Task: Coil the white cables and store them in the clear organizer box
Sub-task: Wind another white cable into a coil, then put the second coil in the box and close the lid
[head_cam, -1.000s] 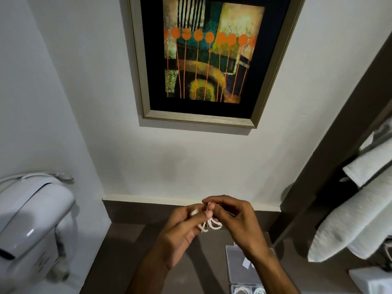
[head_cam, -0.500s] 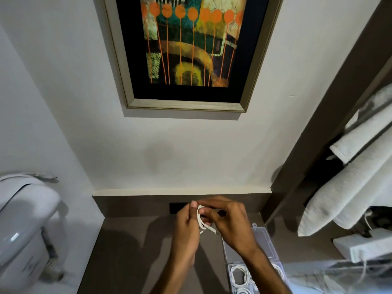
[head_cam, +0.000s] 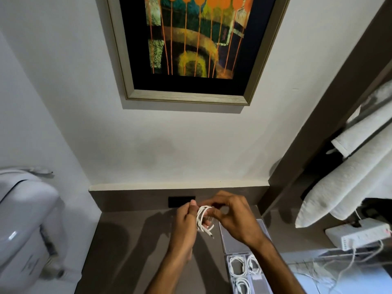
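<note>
Since half a second ago the view has dipped, so more of the clear box [head_cam: 248, 270] shows at the bottom edge, its lid [head_cam: 237, 240] lying open behind it and three coiled cables [head_cam: 238, 267] in separate compartments. The box sits on the brown counter [head_cam: 131, 247], just right of the forearms; the counter to the left is bare as far as the white wall.

Above the counter, the left hand [head_cam: 186, 224] has loops of white cable [head_cam: 202, 218] wound around its fingers, more turns than before, with one short end hanging below. The right hand [head_cam: 235, 217] pinches the cable at the top of the coil.

Right of the box lie a white power strip [head_cam: 358, 233] and hanging towels [head_cam: 347, 183]. Beyond the hands, a dark socket plate [head_cam: 180, 201] and a framed painting [head_cam: 197, 47].
</note>
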